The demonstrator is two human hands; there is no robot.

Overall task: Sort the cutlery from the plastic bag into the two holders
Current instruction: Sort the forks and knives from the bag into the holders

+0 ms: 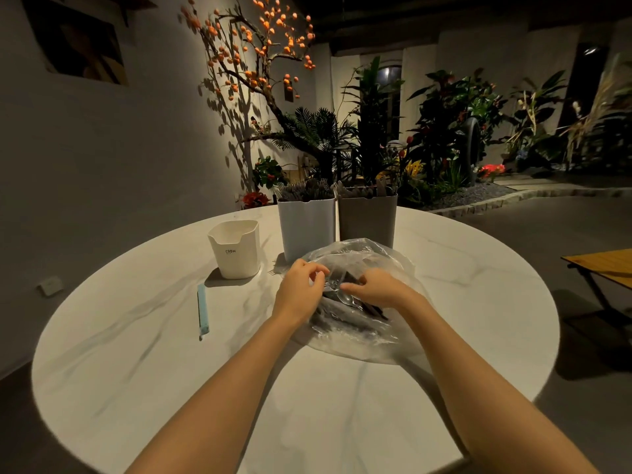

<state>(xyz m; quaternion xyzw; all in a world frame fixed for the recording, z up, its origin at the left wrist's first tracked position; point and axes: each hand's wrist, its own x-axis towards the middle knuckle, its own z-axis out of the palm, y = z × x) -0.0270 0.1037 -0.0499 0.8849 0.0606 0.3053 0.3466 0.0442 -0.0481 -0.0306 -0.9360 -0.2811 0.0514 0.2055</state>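
A clear plastic bag (pixel 355 254) lies in the middle of the round white table (pixel 136 354), with dark-handled cutlery (pixel 355 304) showing through it. My left hand (pixel 297 292) pinches the bag's film at its left side. My right hand (pixel 376 289) has its fingers curled into the bag's mouth, over the cutlery; whether it holds a piece is hidden. Behind the bag stand two tall holders side by side: a white one (pixel 306 227) and a grey-brown one (pixel 367 217), both with cutlery sticking out of the top.
A short white cup-like container (pixel 236 249) stands left of the holders. A light blue clip stick (pixel 202 311) lies on the table further left. Plants and a decorative tree fill the background; a wooden folding table (pixel 602 265) is at the right.
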